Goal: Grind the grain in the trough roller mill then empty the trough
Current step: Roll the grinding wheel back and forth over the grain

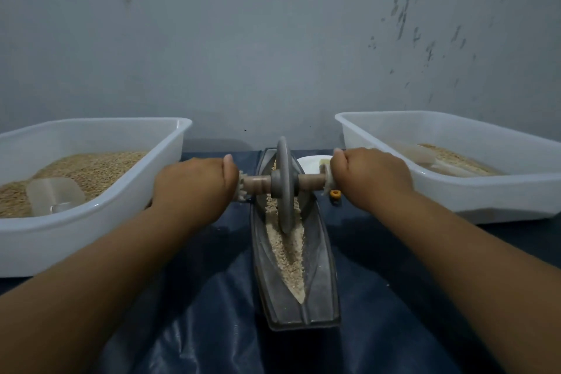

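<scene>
Both fists are on the axle! The left hand (pixel 194 184) curls tight round the left end of the wooden handle (pixel 309 181), thumb up on top, and the right hand (pixel 368 176) wraps the other end the same way, knuckles to the camera. Between them the grey roller wheel (pixel 283 185) stands upright on its edge, down in the trough (pixel 321 267), sitting in the far half of it. The grain (pixel 288 255) lies along the groove in a pale crushed strip, tapering to a point at the near end.

The trough rests lengthwise, pointing away from the person, on a dark blue plastic sheet (pixel 197 328), wrinkled and shiny. Behind it all rises a bare grey wall (pixel 243 39), scuffed and flecked on the right side.

On the left, a white tub (pixel 91 222) holds whole grain, with a clear scoop (pixel 54 196) lying in it. On the right, a second white tub (pixel 485 194) holds a thinner layer and another clear scoop (pixel 437 161). Just past the wheel a small white dish (pixel 309 162) peeks out, partly hidden by the handle and the right hand. A small orange ring (pixel 334 193) shows just under the right fist.
</scene>
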A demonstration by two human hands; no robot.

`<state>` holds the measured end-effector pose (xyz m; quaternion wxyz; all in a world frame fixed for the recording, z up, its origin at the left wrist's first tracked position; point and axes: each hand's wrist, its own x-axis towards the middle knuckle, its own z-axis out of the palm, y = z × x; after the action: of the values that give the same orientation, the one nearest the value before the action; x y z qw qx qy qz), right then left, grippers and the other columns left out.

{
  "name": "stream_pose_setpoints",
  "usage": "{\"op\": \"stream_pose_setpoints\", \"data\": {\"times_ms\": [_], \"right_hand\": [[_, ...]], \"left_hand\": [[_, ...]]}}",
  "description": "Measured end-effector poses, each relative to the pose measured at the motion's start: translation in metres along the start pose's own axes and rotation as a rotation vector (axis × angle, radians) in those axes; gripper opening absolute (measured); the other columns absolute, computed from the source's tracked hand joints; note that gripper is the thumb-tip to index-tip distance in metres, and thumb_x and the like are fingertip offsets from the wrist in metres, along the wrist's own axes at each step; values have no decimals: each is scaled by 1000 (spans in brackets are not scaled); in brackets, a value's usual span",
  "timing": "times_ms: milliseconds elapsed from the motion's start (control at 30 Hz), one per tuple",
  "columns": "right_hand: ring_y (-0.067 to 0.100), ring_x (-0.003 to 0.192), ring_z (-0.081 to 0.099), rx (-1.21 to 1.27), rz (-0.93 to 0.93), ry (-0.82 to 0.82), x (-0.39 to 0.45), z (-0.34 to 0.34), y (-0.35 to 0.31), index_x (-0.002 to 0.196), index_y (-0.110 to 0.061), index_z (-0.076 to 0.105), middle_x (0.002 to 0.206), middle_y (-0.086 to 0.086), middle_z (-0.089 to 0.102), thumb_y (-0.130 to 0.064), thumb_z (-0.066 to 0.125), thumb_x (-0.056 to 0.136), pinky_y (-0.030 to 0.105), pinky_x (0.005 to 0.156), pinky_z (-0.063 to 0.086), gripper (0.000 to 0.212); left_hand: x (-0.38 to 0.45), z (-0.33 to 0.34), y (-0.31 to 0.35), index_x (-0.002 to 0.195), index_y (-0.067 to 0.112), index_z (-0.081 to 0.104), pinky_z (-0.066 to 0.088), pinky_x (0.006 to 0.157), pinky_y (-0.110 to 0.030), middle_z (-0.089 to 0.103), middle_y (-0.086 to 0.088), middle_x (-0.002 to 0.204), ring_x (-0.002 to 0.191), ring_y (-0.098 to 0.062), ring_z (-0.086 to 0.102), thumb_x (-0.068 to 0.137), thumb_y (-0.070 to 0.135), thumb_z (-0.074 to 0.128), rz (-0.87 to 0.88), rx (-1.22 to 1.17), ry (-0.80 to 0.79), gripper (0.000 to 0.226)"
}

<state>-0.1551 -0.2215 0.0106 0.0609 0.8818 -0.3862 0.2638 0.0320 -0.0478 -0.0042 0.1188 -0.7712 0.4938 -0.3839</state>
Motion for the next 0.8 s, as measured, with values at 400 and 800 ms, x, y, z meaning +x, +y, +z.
{"op": "stream_pose_setpoints", "data": {"times_ms": [400, 800], "right_hand": [[24, 67, 53, -71, -162, 47, -39, -31, 5, 72, -21, 55, 71, 1, 58, -42, 21, 96, 33, 56, 33, 47], [25, 69, 47, 14, -90, 54, -1, 8, -9, 63, -23, 42, 72, 2, 51, -37, 20, 101, 33, 62, 30, 46]], "left_hand": [[-51, -32, 2, 63, 22, 45, 34, 48, -31, 36, 6, 51, 49, -21, 37, 96, 37, 34, -229, -587, 158, 38], [-6, -7, 7, 130, 8, 32, 47, 62, -33, 58, -5, 98, 79, -24, 59, 94, 26, 49, -25, -74, 47, 44]]}}
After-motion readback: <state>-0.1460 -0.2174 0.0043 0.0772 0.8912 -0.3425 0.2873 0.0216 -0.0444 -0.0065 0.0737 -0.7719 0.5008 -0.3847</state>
